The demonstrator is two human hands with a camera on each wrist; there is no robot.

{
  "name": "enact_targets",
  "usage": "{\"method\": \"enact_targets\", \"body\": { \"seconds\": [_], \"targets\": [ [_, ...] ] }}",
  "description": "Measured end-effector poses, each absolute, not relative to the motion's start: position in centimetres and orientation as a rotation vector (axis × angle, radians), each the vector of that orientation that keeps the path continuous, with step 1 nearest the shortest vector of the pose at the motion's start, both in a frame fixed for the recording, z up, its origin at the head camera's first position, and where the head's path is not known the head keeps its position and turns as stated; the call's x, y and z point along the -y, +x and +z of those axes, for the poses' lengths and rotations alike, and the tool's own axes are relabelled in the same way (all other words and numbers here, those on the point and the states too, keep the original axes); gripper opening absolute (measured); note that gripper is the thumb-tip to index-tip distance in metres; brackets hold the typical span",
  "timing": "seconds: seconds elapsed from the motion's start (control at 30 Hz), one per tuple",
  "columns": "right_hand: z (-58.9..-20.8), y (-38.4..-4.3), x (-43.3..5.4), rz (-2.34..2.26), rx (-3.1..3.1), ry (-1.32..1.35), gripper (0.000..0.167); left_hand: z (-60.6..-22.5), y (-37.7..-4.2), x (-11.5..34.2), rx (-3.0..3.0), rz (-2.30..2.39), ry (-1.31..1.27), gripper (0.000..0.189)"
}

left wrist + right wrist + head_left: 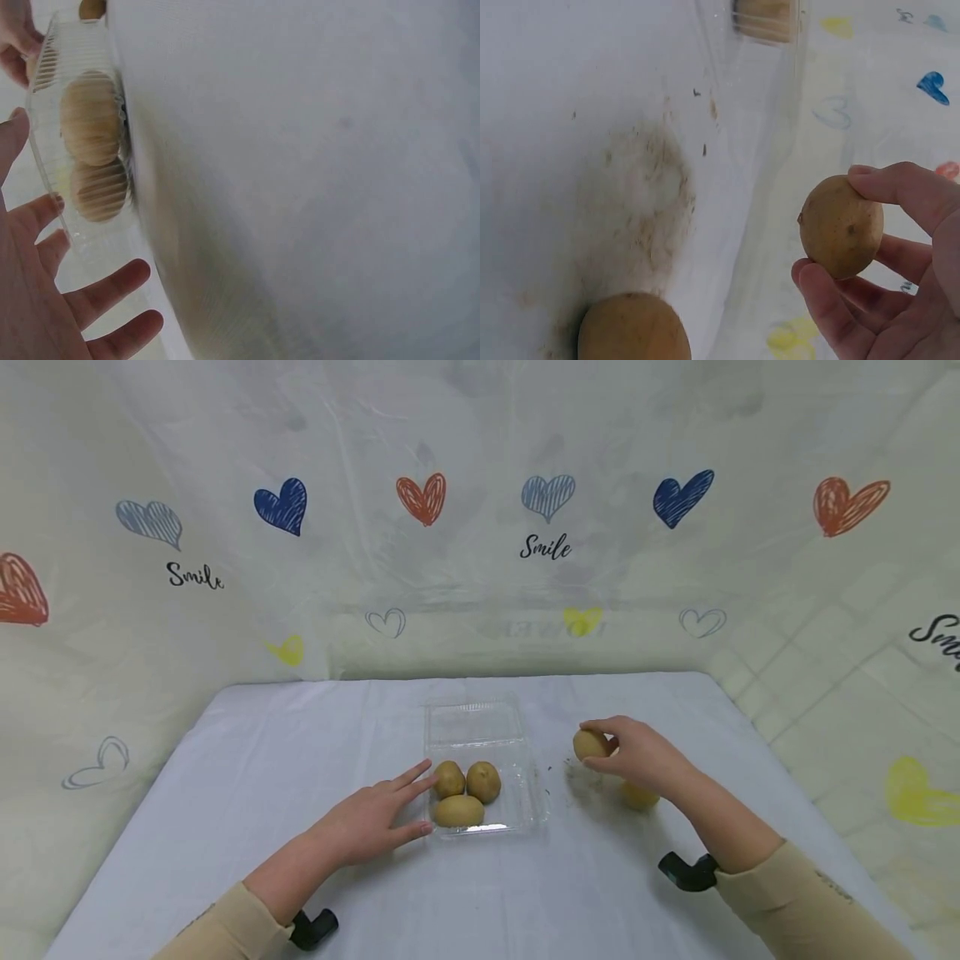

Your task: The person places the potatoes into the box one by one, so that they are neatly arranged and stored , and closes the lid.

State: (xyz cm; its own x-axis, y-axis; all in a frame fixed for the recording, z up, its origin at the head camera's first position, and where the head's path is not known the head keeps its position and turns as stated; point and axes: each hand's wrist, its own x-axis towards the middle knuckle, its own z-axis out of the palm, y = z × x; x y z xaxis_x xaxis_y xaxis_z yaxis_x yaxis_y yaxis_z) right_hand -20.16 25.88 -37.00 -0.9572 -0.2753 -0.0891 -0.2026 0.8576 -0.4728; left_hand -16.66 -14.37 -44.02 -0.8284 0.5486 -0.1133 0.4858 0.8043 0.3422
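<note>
A clear plastic clamshell box (517, 797) lies with its lid laid back on the white-covered table, and three potatoes (460, 811) sit in its left part. My left hand (367, 822) is at the box's left side, fingers spread and straight. In the left wrist view the fingers (109, 294) reach along the box wall (46, 161); firm contact is hard to judge. My right hand (641, 756) pinches a potato (841, 227) between thumb and fingers, raised above the table to the right of the box. Another potato (639, 797) lies on the table below that hand, partly hidden by it.
Brown dirt smears and crumbs (660, 202) mark the white cloth (300, 735) between the box and the loose potato. Behind the table hangs a pale sheet (480, 435) printed with hearts. Black wrist-camera mounts (688, 871) stick out at both sleeves.
</note>
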Motion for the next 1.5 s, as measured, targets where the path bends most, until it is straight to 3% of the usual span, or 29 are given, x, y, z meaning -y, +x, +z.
{"method": "enact_targets", "body": {
  "seconds": [0.63, 1.07, 1.5],
  "targets": [
    [-37.5, -19.6, -20.6, -0.786, -2.847, -0.562, 0.053, -44.1, -16.7, 14.3, -2.790, 0.435, 0.802, 0.072],
    [-39.3, -19.6, -16.7, -0.513, -2.959, -0.685, 0.050, -44.2, -16.7, 14.4, -2.792, 0.444, 0.810, 0.072],
    [-40.8, -20.1, -15.9, -0.212, -3.034, -0.822, 0.045, -44.2, -16.7, 14.4, -2.788, 0.447, 0.816, 0.072]
  ]
}}
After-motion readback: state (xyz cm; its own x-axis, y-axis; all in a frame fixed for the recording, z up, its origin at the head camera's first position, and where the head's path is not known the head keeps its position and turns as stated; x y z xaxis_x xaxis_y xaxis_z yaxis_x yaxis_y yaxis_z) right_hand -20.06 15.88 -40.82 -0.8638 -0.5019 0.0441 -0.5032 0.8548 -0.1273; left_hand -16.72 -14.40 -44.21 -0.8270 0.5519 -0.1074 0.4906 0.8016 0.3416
